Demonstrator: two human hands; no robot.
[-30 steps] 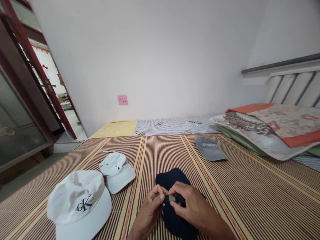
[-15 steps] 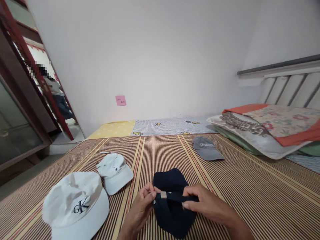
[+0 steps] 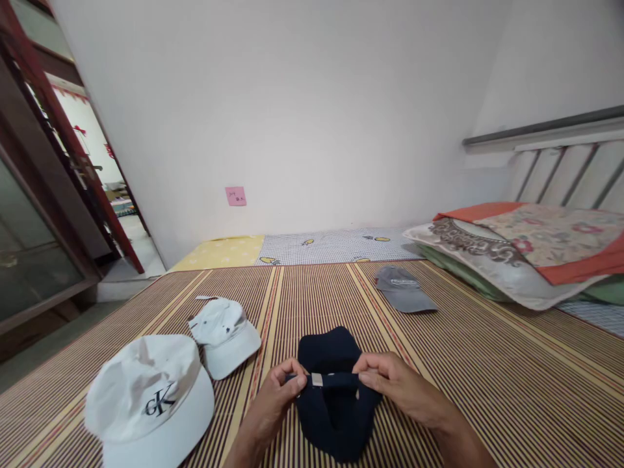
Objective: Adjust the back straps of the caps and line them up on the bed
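A dark navy baseball cap (image 3: pixel 336 422) lies on the striped mat right in front of me, its back strap (image 3: pixel 338 381) turned toward me with a small metal buckle (image 3: pixel 316 379) on it. My left hand (image 3: pixel 280 396) pinches the strap's end just left of the buckle. Thumb and fingers of my right hand (image 3: pixel 390 380) are closed on the strap's other side. Between the two hands the strap is stretched roughly level. To the left sit a white cap with black letters (image 3: pixel 151 396) and a smaller white cap (image 3: pixel 227 335).
A grey cap (image 3: pixel 402 289) rests farther back on the striped mat (image 3: pixel 312 292). Pillows (image 3: pixel 487 250) are piled at the right by the bed rail. A white wall with a pink note (image 3: pixel 236 196) stands behind; a doorway opens at the far left.
My right hand has shifted slightly left and up along the strap, which now looks straighter. My left hand keeps its pinch. The person in the doorway is out of sight.
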